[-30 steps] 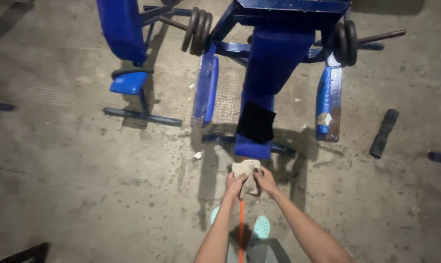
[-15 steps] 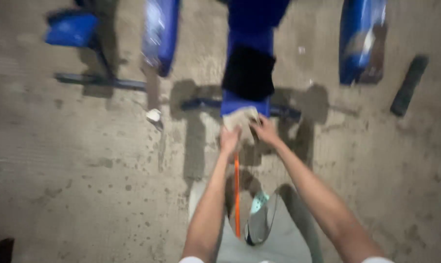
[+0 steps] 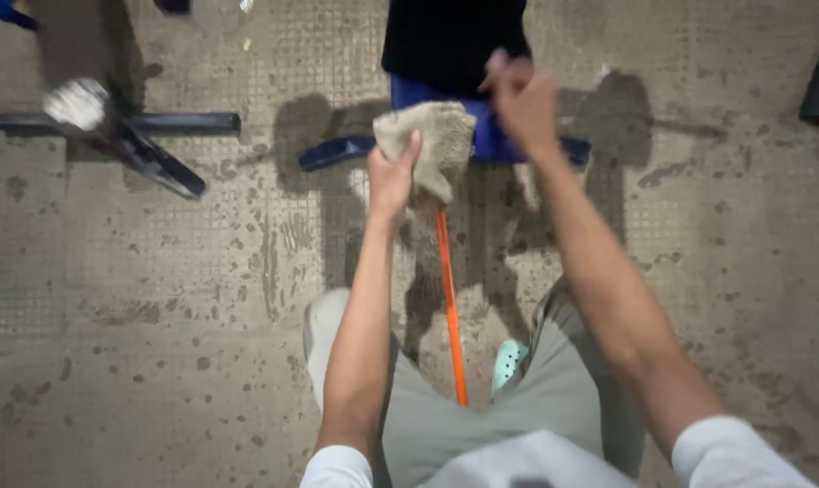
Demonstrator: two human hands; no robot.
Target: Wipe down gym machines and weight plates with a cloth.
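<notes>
Cloth, a beige rag, sits bunched over the top end of an orange stick that runs down between the person's legs. The left hand pinches the rag's lower left edge, thumb and fingers closed on the fabric. The right hand is raised just beside the rag's right side, fingers loosely curled and apparently holding nothing, at the edge of the blue bench pad and its black cover. Judging from this, the rag looks draped rather than fastened, so securing it seems unfinished. Blue frame bars lie to the left, well apart; bare concrete floor gives open room on both sides.
</notes>
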